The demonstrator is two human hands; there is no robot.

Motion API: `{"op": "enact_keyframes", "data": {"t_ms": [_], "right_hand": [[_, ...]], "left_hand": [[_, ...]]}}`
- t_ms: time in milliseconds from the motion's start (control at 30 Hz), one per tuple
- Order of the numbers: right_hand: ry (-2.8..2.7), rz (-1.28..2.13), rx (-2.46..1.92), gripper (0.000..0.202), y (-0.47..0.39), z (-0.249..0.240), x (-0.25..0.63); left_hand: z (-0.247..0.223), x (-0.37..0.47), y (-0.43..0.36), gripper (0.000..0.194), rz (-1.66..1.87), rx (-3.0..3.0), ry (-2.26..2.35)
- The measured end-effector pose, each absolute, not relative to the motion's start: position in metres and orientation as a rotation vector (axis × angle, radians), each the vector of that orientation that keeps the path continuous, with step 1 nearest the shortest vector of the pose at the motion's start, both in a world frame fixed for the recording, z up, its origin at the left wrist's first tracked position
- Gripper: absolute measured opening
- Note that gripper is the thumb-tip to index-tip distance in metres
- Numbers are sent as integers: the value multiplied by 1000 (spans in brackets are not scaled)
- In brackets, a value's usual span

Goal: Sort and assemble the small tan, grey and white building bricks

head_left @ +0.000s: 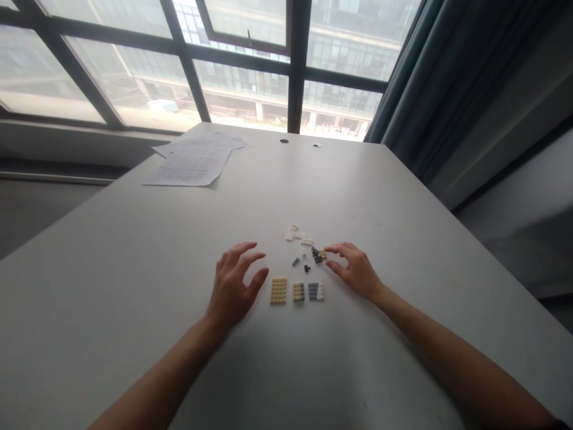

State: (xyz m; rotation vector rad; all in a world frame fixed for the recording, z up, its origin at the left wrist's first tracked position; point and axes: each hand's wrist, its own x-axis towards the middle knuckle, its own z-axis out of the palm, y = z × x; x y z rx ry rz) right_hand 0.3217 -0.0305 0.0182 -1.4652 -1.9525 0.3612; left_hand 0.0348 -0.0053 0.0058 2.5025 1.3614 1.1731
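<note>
My left hand [235, 283] hovers over the table with its fingers apart and nothing in them, just left of a tan studded plate [278, 291]. Beside that plate lie a tan and grey block of toy bricks [298, 291] and a grey and white one [316, 291]. My right hand [353, 266] has thumb and forefinger parted, close to a small tan brick [323, 254] next to dark grey bricks [317, 255]. Whether a fingertip touches the tan brick I cannot tell. Small grey [295, 261] and black pieces [307, 269] lie between the hands, with white plates [292, 233] behind them.
The pieces lie on a white table [286, 370]. Printed paper sheets [192, 158] lie at its far left, and two round holes, one of them a dark hole [284, 141], sit near the back edge. Beyond are windows and a dark curtain [430, 77] at right.
</note>
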Motion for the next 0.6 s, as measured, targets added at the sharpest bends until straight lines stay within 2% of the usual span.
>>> {"op": "enact_keyframes", "data": {"t_ms": [133,267,467,600], "right_hand": [[-1983,345,-1572,22,5,25,316],[-2024,376,-1633,23,32,22,305],[-2070,436,-1603,22,47,16,301],[-2174,473,-1428,24,44,20,302]], "left_hand": [[-3,29,6,22,942,2420,1679],[-6,33,2,24,734,2571,1693],[-8,32,0,25,685,2618,1673],[-7,32,1,24,697,2625,1651]]}}
